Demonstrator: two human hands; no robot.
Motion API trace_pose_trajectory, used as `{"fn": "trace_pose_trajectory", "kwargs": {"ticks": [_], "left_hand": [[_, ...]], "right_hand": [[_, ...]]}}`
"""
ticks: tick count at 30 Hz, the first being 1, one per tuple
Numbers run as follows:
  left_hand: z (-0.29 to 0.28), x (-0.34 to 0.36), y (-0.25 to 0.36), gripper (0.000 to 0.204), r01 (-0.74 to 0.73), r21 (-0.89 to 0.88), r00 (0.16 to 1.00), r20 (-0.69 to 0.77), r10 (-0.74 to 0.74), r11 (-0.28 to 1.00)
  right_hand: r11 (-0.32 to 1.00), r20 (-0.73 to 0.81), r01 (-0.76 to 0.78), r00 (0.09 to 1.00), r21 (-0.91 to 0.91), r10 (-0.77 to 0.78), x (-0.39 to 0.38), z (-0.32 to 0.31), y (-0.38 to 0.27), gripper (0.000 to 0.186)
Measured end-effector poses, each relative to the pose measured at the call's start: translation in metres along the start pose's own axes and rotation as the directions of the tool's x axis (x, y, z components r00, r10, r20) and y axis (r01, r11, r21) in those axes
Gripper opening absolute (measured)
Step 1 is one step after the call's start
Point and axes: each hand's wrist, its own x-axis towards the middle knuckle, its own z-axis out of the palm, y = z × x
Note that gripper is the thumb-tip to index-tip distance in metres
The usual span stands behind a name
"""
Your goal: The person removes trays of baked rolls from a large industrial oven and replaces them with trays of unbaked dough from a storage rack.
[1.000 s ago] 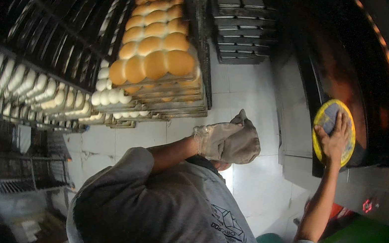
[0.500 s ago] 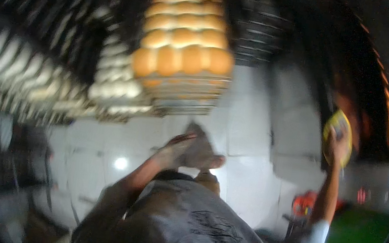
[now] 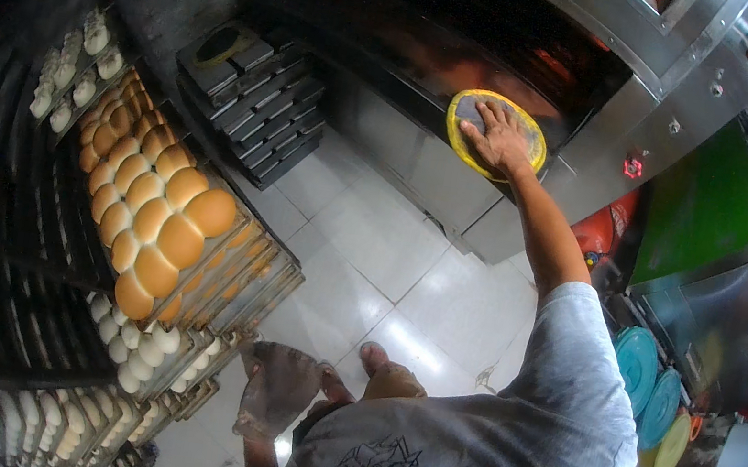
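Note:
My right hand lies with its fingers spread on an oval grey pad with a yellow rim. The pad rests at the front lip of the open oven, whose inside glows orange. Low by my body, my left hand is mostly hidden by a worn grey cloth that it holds. Left of the cloth stands a rack stack with trays of golden-brown buns. Pale, unbaked-looking dough pieces sit on trays below them.
Stacked dark trays stand against the oven's base. More pale dough pieces lie on racks at the far left. A red cylinder, a green panel and coloured lids are on the right. White tiles cover the floor.
My view has swung to the right, so the oven and my right hand now appear nearer the middle, and the bun racks further left. My right hand remains on the yellow-rimmed pad.

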Motion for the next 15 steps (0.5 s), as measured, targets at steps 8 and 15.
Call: {"fn": "trace_pose_trajectory", "kwargs": {"ticks": [8, 15], "left_hand": [[0.002, 0.019, -0.037, 0.04, -0.082, -0.011, 0.995, -0.051, 0.082, 0.997], [-0.017, -0.02, -0.059, 0.045, -0.113, -0.304, 0.984, -0.166, 0.065, 0.946]], "right_hand": [[0.99, 0.036, 0.106, 0.993, 0.089, -0.109, 0.013, -0.005, -0.004, 0.107], [0.972, -0.214, 0.23, 0.952, 0.039, -0.216, -0.011, -0.019, -0.017, 0.062]]}}
